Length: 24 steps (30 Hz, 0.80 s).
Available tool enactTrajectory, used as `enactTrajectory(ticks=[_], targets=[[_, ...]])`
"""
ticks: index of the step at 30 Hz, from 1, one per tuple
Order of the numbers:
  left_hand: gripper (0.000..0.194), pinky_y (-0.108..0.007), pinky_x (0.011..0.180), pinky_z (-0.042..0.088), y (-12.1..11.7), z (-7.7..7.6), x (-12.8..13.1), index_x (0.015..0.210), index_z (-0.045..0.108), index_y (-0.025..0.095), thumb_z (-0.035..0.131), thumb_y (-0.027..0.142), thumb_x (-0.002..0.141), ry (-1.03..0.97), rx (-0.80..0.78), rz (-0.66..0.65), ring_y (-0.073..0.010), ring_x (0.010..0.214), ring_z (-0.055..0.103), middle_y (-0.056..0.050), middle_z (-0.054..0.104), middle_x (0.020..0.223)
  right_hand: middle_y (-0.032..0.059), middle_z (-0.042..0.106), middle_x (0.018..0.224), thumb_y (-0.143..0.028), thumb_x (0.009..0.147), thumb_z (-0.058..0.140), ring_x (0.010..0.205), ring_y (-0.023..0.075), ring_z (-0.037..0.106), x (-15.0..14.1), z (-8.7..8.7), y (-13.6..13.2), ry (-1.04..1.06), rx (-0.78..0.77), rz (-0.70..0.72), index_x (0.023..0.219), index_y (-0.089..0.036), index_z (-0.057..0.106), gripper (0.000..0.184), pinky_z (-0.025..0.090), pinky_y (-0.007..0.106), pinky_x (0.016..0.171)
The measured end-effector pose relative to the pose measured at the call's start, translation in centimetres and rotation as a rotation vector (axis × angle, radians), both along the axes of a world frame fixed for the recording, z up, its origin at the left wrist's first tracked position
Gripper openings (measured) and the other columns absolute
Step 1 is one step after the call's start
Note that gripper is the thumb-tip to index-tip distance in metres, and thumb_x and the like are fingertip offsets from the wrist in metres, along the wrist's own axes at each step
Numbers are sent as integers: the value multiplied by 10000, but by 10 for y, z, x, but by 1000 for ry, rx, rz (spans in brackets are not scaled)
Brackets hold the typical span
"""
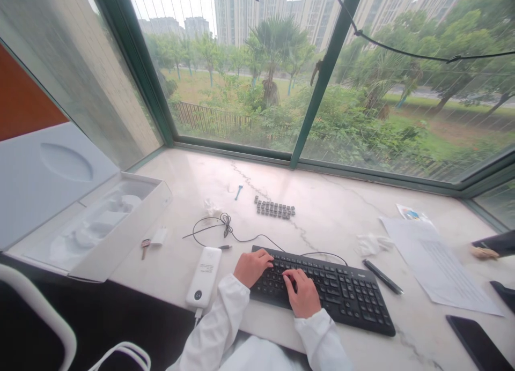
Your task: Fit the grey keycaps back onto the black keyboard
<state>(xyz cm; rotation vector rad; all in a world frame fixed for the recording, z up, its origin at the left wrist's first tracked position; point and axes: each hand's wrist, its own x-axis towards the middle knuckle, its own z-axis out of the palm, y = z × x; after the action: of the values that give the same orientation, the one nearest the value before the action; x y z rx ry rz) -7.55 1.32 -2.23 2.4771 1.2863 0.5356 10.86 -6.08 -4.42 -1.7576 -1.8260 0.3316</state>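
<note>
Keyboard and hands on a pale, marble-patterned tabletop (341, 210). The black keyboard (338, 288) lies flat, keys upward, in front of the person. Its long axis runs from left to right and slants, the right end, with the number pad, lying nearer the person's side than the left end. Its back long edge faces the window (241, 92); its front long edge faces the person. The left hand (252, 267) is at the keyboard's left end, its fingers close together and bent over the back rows; whether they grasp anything cannot be told. The right hand (302, 293) is above the keyboard's middle-left part, fingers curled, with a narrow opening between thumb and forefinger; any item between them cannot be made out. Beyond the keyboard, toward the window, small dark keycaps (276, 208) stand in short rows, with a blue tool (238, 192) farther left. Left of the keyboard are a white power bank (205, 274) and, behind it, a looped black cable (227, 227); an open white box (116, 221) is well apart on that side. Right of the keyboard are a black pen (383, 277), close by, then paper sheets (440, 264) and a dark phone (478, 341).
</note>
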Motion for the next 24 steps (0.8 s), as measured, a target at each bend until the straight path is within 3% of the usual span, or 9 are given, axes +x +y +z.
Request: enactTrajectory(ticks=[14, 24], targets=[[167, -213, 568, 385, 2, 7, 3, 981, 631, 258, 519, 312, 870, 89, -62, -14, -128, 764, 636, 7, 658, 972, 4, 585, 769, -328, 889, 402, 631, 118, 519, 0, 2, 0, 10, 1, 8, 857, -227, 610, 234, 330, 260, 657], [170, -225, 660, 441, 6, 10, 6, 954, 668, 252, 547, 306, 848, 85, -168, 1, -130, 783, 632, -3, 663, 963, 10, 578, 768, -332, 890, 395, 629, 120, 508, 1, -2, 0, -10, 5, 1, 860, -227, 618, 248, 333, 260, 650]])
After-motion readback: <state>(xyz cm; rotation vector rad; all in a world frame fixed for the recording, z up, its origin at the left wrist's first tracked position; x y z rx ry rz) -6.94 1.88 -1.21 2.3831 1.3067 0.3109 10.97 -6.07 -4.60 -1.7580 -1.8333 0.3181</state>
